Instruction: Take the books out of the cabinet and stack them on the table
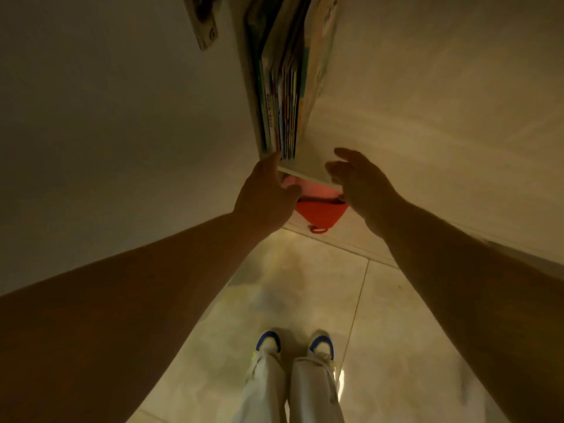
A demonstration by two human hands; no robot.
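— Head view: where are the books (283,96)?
— Upright in the cabinet (396,87), above a red pouch (320,210).
— And the hands?
— Left hand (265,193) touches the lowest spines, fingers fairly straight. Right hand (357,178) hovers beside the shelf edge (305,176), loosely spread, holding nothing.

glossy pale tiled floor (305,288), white trouser legs (293,392), blue and white shoes (322,343), red pouch (320,210) with loop, metal hinge (204,22) overhead
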